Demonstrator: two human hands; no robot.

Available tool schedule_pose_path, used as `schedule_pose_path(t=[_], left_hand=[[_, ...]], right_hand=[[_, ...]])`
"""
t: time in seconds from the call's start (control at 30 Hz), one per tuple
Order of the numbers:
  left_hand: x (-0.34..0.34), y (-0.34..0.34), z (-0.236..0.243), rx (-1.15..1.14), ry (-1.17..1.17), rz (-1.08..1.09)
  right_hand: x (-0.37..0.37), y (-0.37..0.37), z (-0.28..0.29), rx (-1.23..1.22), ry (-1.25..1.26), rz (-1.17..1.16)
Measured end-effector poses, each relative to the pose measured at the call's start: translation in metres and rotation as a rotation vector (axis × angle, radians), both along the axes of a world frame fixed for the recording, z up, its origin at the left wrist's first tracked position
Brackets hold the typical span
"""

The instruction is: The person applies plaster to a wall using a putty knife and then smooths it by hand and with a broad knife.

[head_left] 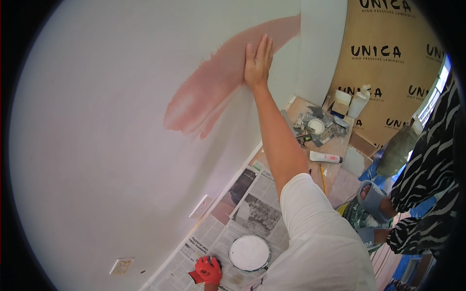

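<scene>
My right hand (258,63), bare, lies open with fingers extended against the white wall (97,97), on a broad patch of pink paint (199,94). My left hand (208,271), in a red glove, is low beside the wall on spread newspapers (257,189), its fingers curled; what is under or in them is hidden. Just right of it stands a round tub (249,252) of white material. A wall socket (121,266) is to its left and another plate (199,206) is farther up along the wall's foot.
A board (319,140) at the wall corner holds scattered tools, a small can (315,127) and a white tube (325,157). A printed brown sheet (374,72) covers the surface behind. At right, another person's legs in patterned trousers (422,165) and grey sandals (372,201) are close by.
</scene>
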State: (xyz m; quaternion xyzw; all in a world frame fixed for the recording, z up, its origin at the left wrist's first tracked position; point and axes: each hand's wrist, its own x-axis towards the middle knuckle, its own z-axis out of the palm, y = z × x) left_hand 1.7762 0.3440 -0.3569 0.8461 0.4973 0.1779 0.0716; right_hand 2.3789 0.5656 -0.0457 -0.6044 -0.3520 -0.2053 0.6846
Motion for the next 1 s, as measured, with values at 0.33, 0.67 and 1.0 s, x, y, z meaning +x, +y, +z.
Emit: schedule_pose_path(t=[0.33, 0.67, 1.0], left_hand=[[-0.002, -0.003, -0.003, 0.049, 0.002, -0.016], [0.0, -0.003, 0.01, -0.025, -0.024, 0.011], [0.006, 0.0, 0.003, -0.021, -0.016, 0.007]], right_hand=[[-0.064, -0.014, -0.076, -0.085, 0.039, 0.056], [-0.12, -0.012, -0.025, -0.035, -0.05, 0.035], [-0.172, -0.014, -0.037, 0.005, -0.055, 0.002]])
